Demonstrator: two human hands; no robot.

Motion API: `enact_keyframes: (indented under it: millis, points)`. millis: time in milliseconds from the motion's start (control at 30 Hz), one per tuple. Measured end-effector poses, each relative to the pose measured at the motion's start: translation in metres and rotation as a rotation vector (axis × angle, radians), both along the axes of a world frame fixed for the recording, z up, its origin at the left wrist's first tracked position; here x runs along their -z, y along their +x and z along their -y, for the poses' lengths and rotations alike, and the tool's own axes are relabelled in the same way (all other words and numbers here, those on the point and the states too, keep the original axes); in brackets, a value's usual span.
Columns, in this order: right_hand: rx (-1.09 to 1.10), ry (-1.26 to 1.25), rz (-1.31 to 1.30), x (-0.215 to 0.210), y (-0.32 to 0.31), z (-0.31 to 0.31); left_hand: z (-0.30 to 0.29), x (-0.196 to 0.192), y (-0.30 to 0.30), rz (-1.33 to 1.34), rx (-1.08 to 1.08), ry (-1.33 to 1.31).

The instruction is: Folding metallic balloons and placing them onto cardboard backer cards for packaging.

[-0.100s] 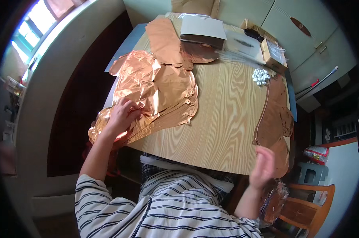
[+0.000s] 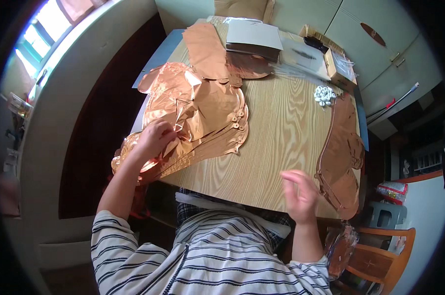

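Observation:
A stack of flat, copper-coloured foil balloons [image 2: 215, 101] lies on the left of the table, its top sheet crumpled and shiny. Several small tabs with holes stick out along its right edge. My left hand [image 2: 155, 139] rests on the stack's near part, fingers curled and pinching the creased foil. Over the table's front edge, my right hand [image 2: 302, 196] is raised, thumb and fingers apart, with nothing in it. To its right, more flat foil balloons [image 2: 338, 142] lie along the table's right edge.
A white-topped box [image 2: 253, 35] stands at the back beside flat matte copper foil [image 2: 202, 46]. Small white round pieces [image 2: 324, 95] are heaped at the right, near a cardboard box [image 2: 341, 69] with clear plastic. A wooden chair [image 2: 379, 255] stands at lower right.
My right hand has moved left, away from the foil balloons at the right edge. My left hand stays at the crumpled foil.

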State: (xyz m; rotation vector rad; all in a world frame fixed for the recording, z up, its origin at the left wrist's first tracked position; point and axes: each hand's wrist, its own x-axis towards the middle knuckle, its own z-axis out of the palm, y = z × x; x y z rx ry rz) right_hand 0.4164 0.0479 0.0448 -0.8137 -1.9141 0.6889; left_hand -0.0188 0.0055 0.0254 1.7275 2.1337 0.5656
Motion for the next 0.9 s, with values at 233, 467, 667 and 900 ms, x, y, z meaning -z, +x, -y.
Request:
enact_keyframes:
  millis: [233, 467, 667, 900]
  points:
    - [-0.462, -1.099, -0.161, 0.000, -0.071, -0.041, -0.024, -0.067, 0.072, 0.443, 0.078, -0.150]
    - [-0.286, -1.062, -0.355, 0.022, -0.090, -0.085, -0.005, -0.044, 0.167, 0.258, 0.387, 0.332]
    - [-0.195, -0.208, 0.679, -0.025, -0.059, -0.074, -0.035, -0.020, 0.074, 0.130, 0.038, 0.508]
    - [-0.436, 0.315, 0.284, -0.029, -0.038, -0.040, -0.057, 0.018, 0.034, -0.057, 0.290, 0.128]
